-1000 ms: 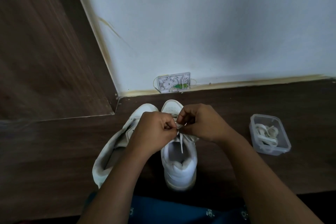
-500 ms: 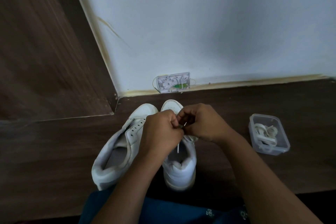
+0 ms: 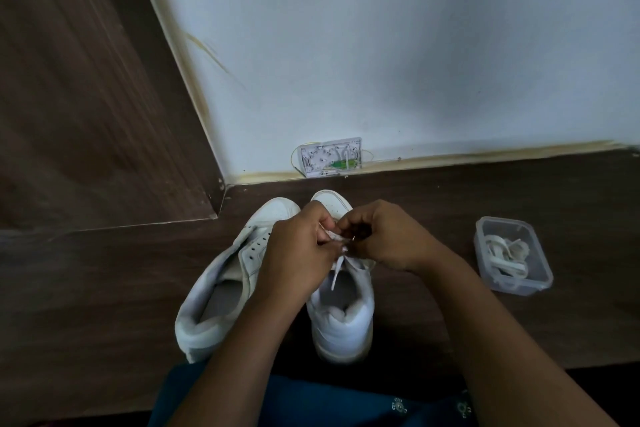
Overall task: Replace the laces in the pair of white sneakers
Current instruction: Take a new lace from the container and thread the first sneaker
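Right sneaker [image 3: 341, 319]: on the wooden floor [image 3: 104, 288], long axis heel-to-toe, toe pointing at the wall [image 3: 381, 45].
Lace [image 3: 336, 270]: white, loose end hanging over the tongue toward the heel, below both hands.
Left hand [image 3: 298, 253]: fingers curled, pinching the lace.
Right hand [image 3: 388, 236]: fingers curled, pinching the lace.
Left sneaker [image 3: 225, 281]: unlaced, touching its mate.
Plastic container [image 3: 512, 255]: laces inside, apart to the right.
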Tool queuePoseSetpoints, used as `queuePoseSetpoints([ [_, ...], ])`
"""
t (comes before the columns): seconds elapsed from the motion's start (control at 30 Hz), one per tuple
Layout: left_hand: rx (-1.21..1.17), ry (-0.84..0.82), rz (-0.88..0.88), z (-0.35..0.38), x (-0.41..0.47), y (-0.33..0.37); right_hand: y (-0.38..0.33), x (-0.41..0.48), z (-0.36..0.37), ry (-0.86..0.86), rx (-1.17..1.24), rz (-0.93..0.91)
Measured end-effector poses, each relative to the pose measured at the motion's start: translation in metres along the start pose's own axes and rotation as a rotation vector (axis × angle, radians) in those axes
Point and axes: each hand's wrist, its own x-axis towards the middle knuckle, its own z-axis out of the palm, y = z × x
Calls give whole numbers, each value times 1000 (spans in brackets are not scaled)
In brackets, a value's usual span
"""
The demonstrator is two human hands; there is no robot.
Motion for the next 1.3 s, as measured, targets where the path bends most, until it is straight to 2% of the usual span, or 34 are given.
queuePoseSetpoints([
  [0.17, 201, 75, 48, -2, 5, -2, 1, -1, 0, -36, 32, -1],
  [0.27, 299, 44, 96, -2, 6, -7, -1, -2, 0, -70, 89, 24],
  [0.5, 238, 7, 164, -4, 6, -10, -3, 3, 0, -13, 221, 155],
  [0.77, 170, -43, 164, -4, 7, -15, -9, 7, 3, 93, -11, 111],
  [0.93, 30, -111, 132, -7, 7, -16, -8, 8, 2, 100, -28, 125],
  [1.03, -88, -100, 41, -13, 12, -22, -9, 8, 3, 140, -60, 119],
  [1.13, -113, -92, -18, -22, 13, -29, -9, 9, 4, 181, -109, 110],
  [1.3, -162, -149, -11, -29, 11, -31, -10, 9, 7, 211, -141, 103],
])
